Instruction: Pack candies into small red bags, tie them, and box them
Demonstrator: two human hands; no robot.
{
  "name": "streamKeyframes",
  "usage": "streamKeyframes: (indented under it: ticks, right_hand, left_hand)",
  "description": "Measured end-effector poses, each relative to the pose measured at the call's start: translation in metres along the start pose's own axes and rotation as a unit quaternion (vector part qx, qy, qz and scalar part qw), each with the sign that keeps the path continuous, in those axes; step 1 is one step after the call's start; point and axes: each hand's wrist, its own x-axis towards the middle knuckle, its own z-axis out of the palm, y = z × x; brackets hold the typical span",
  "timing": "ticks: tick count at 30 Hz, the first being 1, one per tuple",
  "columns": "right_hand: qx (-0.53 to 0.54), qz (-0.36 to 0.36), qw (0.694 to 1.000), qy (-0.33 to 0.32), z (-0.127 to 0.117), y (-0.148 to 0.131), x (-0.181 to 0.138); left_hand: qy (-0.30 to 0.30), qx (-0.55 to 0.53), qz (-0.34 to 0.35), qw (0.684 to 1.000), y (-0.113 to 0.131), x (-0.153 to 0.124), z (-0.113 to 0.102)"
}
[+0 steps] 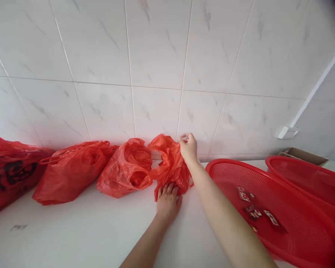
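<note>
A crumpled red plastic bag (pixel 171 160) stands against the tiled wall, its top loose and uneven. My left hand (pixel 168 203) lies on the bag's lower front with the fingers stretched out over the plastic. At the bag's upper right edge, close to the wall, my right hand (pixel 189 148) is closed in a pinch. Something small and pale shows between its fingers, too small to name. Just left of this bag, a second red plastic bag (pixel 120 173) leans with its openings facing me. What the bags hold is hidden.
Farther left are another red plastic bag (pixel 72 171) and a large red bag with black lettering (pixel 13 173). Two red plastic baskets (pixel 304 208) are on the right, the nearer with several small packets inside. Behind them sit a cardboard box (pixel 304 155) and a wall socket (pixel 288 132).
</note>
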Motion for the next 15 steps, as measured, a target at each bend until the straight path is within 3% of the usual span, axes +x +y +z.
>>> streamKeyframes:
  ticks: [5, 9, 12, 15]
  right_hand:
    - [0.183, -0.106, 0.975, 0.071, -0.059, -0.051, 0.013]
    - [0.197, -0.162, 0.965, 0.06, -0.103, -0.083, 0.006]
    - [0.179, -0.201, 0.961, 0.058, -0.134, -0.093, -0.002]
    - [0.159, -0.222, 0.961, 0.051, -0.163, -0.093, -0.012]
  left_hand:
    - [0.039, 0.005, 0.018, 0.999, 0.001, -0.002, 0.002]
    - [0.08, 0.007, 0.055, 0.995, 0.011, -0.007, -0.01]
    - [0.113, -0.005, 0.135, 0.984, 0.02, -0.019, -0.035]
    - [0.163, -0.038, 0.241, 0.956, 0.029, -0.038, -0.076]
